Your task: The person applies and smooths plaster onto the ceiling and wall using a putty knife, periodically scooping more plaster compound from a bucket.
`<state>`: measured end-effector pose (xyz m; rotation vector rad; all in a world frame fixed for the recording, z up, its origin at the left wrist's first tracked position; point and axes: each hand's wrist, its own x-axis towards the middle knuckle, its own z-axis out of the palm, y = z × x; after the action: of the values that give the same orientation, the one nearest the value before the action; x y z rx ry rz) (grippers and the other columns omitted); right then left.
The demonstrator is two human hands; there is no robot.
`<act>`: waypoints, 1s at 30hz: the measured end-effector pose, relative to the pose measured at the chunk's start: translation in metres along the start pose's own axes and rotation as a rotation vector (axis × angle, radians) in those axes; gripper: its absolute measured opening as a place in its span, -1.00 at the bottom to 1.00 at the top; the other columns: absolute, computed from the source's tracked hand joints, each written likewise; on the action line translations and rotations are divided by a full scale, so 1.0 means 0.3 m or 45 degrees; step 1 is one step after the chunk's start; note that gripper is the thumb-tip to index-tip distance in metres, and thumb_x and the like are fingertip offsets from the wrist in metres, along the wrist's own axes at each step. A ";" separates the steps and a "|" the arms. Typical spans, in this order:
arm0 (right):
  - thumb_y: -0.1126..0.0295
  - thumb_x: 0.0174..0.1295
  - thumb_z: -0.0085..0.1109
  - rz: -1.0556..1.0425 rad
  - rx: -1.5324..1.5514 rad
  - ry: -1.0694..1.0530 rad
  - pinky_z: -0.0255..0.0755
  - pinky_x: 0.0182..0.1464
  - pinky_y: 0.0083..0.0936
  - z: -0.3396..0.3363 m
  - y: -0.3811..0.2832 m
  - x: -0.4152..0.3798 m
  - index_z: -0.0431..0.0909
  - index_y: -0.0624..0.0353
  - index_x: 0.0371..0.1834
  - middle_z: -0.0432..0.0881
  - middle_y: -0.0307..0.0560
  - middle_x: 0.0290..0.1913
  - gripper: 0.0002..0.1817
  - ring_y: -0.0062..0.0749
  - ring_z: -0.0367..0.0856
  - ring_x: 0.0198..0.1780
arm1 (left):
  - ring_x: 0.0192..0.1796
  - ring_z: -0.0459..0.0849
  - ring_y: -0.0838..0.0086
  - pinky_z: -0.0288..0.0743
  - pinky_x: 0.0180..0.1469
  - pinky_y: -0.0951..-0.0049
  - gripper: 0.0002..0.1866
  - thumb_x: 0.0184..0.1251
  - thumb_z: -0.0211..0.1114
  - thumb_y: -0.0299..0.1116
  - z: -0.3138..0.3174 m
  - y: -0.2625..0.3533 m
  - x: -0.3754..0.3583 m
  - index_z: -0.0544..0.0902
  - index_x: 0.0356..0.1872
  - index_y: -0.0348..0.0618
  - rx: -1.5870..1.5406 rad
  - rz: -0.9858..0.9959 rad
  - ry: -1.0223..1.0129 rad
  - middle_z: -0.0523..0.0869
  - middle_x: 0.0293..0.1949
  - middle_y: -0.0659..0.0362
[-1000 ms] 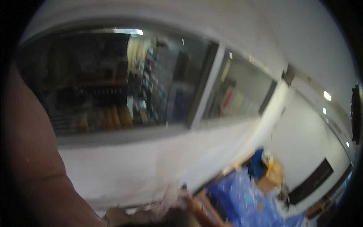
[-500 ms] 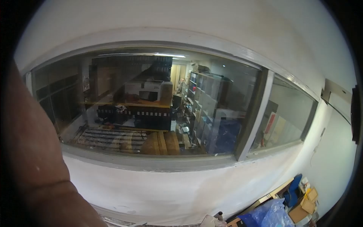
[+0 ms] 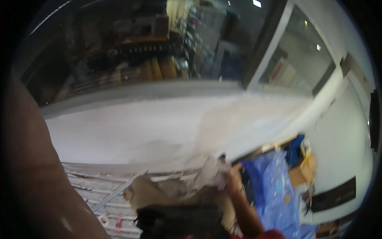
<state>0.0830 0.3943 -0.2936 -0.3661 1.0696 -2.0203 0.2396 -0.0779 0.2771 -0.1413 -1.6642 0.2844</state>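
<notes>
Below the long window [image 3: 207,44], the right hand [image 3: 230,180] is at a pale bundle [image 3: 210,175].
From my end, the step in hand looks like handling that bundle, which is by the khaki-clothed legs [image 3: 148,194] and left of the blue plastic sheet [image 3: 274,187]. Blur hides the grasp, so I cannot tell whether the hand grips it or merely touches it. Close along the left edge looms the left arm [image 3: 39,167]; the left hand is out of view, its state unknown to me. A pale strip [image 3: 119,191] lies slantwise over the slats [image 3: 81,186]. Any next move, I judge, calls for a steadier view of that grasp.
</notes>
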 end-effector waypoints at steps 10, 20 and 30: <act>0.27 0.47 -0.06 -0.083 -0.353 0.562 0.51 0.18 -0.31 0.052 0.146 0.102 0.45 0.25 0.24 0.61 -0.05 0.10 -0.61 -0.27 0.61 0.11 | 0.26 0.58 0.10 0.41 0.32 0.12 -0.29 0.42 0.27 0.04 0.103 0.578 -0.910 0.36 0.36 -0.31 -1.013 -0.718 -0.376 0.55 0.25 -0.10; 0.33 0.35 0.12 0.334 -1.201 -0.122 0.41 -0.32 -0.51 0.313 0.047 0.392 0.65 0.29 -0.20 0.57 -0.22 -0.39 -0.77 -0.56 0.52 -0.32 | 0.03 0.71 0.25 0.64 -0.02 0.26 -0.57 0.63 0.01 -0.08 0.007 1.328 -1.887 0.44 0.26 -0.19 -2.089 -2.487 -1.809 0.68 0.08 -0.04; 0.35 0.30 0.27 0.719 -0.690 -0.366 0.58 -0.24 -0.48 0.455 0.457 0.660 0.64 0.33 -0.09 0.64 -0.12 -0.28 -0.74 -0.45 0.64 -0.22 | 0.10 0.69 0.31 0.60 0.06 0.24 -0.56 0.61 0.06 -0.11 -0.043 1.168 -1.992 0.52 0.19 -0.32 -1.403 -2.921 -0.272 0.69 0.06 0.04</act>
<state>0.1063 0.1227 -0.3418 -0.5403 1.3421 -1.1306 0.2951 0.1054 -0.3889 0.9745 -1.0312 -2.3068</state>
